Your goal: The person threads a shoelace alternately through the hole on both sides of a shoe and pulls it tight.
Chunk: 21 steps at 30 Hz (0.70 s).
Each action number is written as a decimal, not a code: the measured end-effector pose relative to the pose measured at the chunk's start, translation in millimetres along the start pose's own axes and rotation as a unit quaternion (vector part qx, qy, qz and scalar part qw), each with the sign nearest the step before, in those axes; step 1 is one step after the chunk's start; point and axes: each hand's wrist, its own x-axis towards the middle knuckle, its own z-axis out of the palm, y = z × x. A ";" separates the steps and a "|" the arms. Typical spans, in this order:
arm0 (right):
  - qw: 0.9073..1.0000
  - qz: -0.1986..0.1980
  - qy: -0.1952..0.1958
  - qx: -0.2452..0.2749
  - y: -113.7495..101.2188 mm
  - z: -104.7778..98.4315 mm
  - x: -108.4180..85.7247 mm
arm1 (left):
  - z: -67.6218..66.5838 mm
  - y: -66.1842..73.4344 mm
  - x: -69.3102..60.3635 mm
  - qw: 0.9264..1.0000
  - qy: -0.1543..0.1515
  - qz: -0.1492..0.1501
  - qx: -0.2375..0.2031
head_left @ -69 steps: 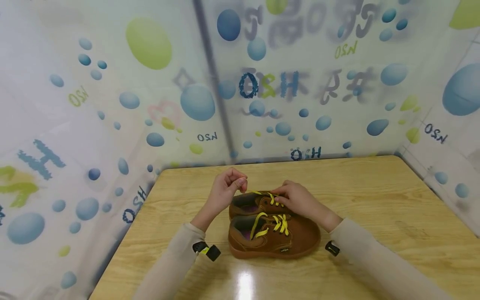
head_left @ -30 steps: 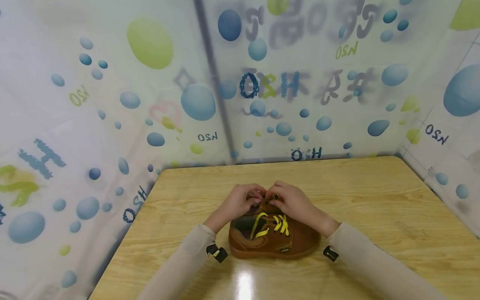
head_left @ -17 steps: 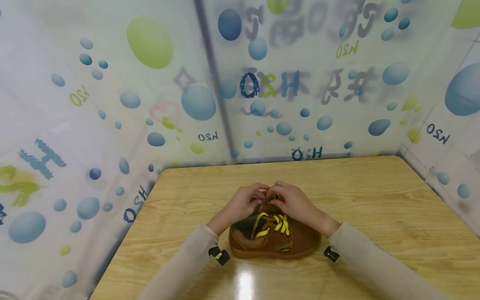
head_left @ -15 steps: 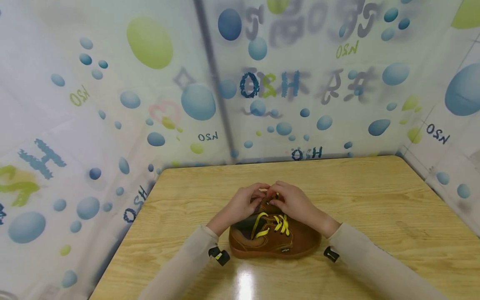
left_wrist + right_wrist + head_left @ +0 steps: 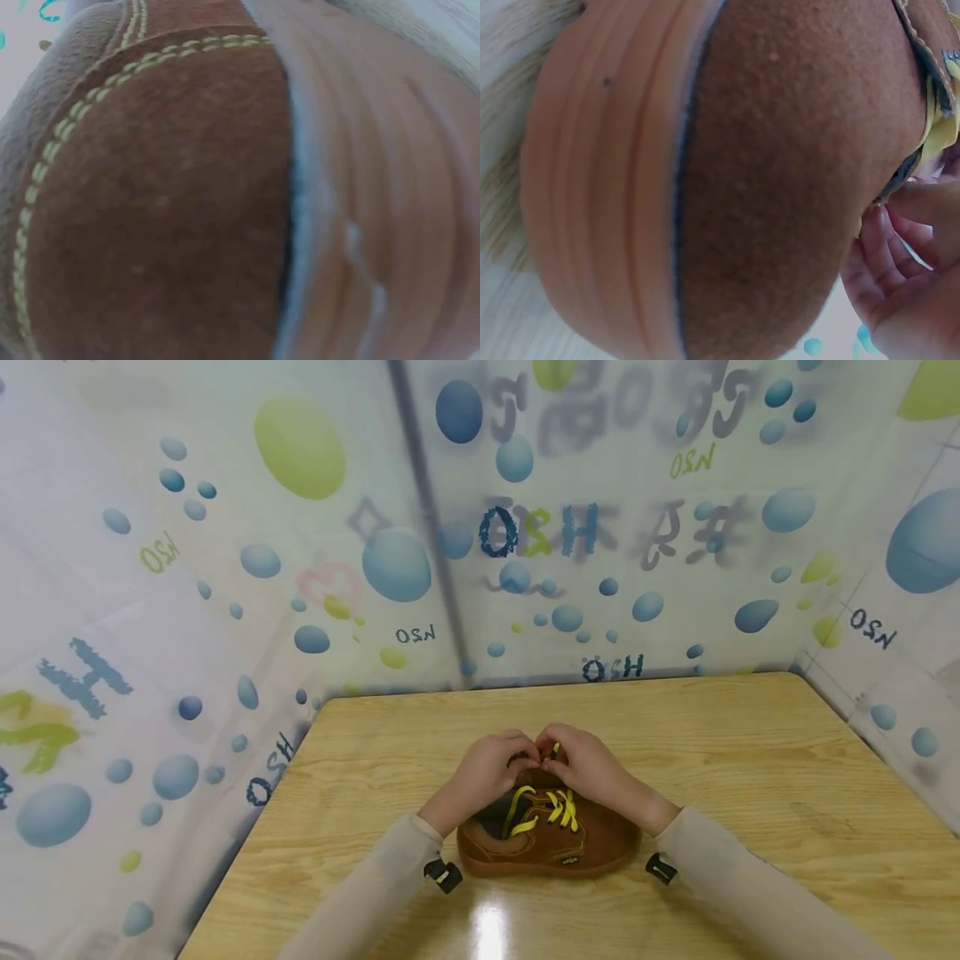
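Observation:
Two brown shoes with yellow laces lie side by side on the table, toes to the right. The near shoe [image 5: 607, 835] has loosely threaded laces [image 5: 566, 810]. Behind it, the far shoe [image 5: 536, 777] is mostly covered by both hands. My left hand [image 5: 483, 772] pinches at its lacing with thumb and index finger; the lace end is hidden. Fingertips meeting the left ones, my right hand [image 5: 588, 768] grips the flap edge beside a bit of yellow shoelace [image 5: 556, 749]. The right wrist view shows curled fingers [image 5: 881, 251] at that dark-edged flap, behind the near shoe's toe [image 5: 780, 172].
The wooden table [image 5: 375, 760] extends around the shoes. A patterned curtain [image 5: 600, 593] with blue and green spots stands behind it. Each sleeve carries a small black wrist device [image 5: 444, 875]. The near shoe's heel [image 5: 157, 210] fills the left wrist view.
From above the far shoe's opening, my left hand has come down and right to the lacing, meeting the right fingertips. Lately it shifted slightly further right. The near shoe stays put.

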 end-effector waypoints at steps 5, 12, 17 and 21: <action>1.000 0.001 0.000 -0.025 -1.0 -1.6 1.6 | -11.1 -3.4 1.8 0.965 0.074 -0.087 -0.238; 0.999 0.009 -0.010 -0.034 -1.5 -3.2 2.1 | -22.0 -12.2 0.3 0.973 -0.012 -0.179 -0.148; 0.999 0.009 -0.008 -0.032 -1.7 -3.1 0.9 | -16.5 -10.2 2.9 0.987 -0.079 -0.075 0.118; 1.000 0.009 -0.012 -0.023 -2.1 -1.5 0.8 | -12.9 -9.5 -2.5 0.961 -0.060 -0.086 0.254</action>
